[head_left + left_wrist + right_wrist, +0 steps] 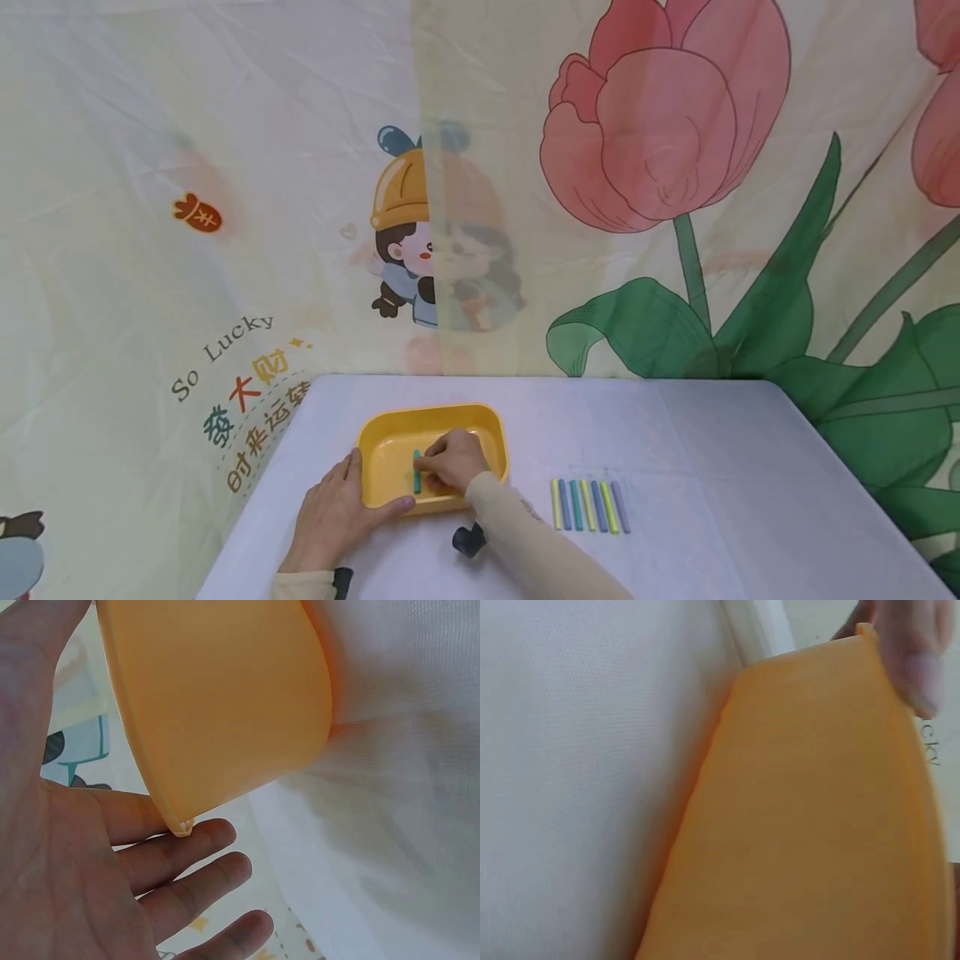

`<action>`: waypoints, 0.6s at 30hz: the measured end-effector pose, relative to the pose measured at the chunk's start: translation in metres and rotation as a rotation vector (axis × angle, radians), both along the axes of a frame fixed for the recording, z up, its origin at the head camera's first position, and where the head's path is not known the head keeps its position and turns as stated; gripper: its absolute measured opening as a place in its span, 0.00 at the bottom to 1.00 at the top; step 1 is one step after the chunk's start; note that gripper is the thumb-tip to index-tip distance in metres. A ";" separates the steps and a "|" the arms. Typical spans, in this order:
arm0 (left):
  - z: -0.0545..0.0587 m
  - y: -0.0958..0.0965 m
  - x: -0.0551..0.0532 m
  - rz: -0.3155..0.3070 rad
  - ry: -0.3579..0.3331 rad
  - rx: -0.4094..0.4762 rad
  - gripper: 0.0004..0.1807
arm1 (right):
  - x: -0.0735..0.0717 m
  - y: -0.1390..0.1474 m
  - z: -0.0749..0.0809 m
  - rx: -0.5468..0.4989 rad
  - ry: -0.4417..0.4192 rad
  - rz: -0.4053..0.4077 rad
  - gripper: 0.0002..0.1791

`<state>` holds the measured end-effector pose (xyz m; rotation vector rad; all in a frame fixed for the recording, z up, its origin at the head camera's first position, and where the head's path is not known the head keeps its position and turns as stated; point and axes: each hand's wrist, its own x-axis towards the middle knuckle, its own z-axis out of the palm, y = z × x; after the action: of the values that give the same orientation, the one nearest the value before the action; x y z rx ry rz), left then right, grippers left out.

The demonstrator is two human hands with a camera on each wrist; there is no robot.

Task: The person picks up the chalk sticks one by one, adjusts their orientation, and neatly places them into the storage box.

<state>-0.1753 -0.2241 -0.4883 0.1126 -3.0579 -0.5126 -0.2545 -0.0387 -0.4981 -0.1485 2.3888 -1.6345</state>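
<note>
A yellow tray with a raised rim stands on the white table. My left hand lies against its left front corner, thumb along the front rim and the other fingers at the left side. In the left wrist view, the fairly straight fingers touch the rim of the tray. My right hand reaches inside the tray, thumb and forefinger pinching a thin teal stick that looks like chalk. The right wrist view shows mostly the outer wall of the tray.
Right of the tray, several similar sticks in yellow, blue, teal and purple lie side by side in a row. The white table runs back to a printed cloth with tulips and cartoon figures. A black wrist camera sits by the right sleeve.
</note>
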 end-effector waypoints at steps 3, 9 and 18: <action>-0.002 0.001 -0.001 0.015 -0.024 0.010 0.78 | 0.001 0.005 0.002 0.009 -0.008 -0.006 0.07; -0.003 0.001 -0.001 0.029 -0.039 0.009 0.78 | 0.008 0.015 0.015 -0.049 -0.016 -0.005 0.10; -0.004 0.002 -0.001 0.035 -0.022 0.008 0.80 | 0.022 0.039 0.027 -0.162 -0.018 0.023 0.18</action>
<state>-0.1765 -0.2224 -0.4925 0.1731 -3.0697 -0.5256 -0.2330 0.0007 -0.4716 -0.1879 2.2317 -1.8104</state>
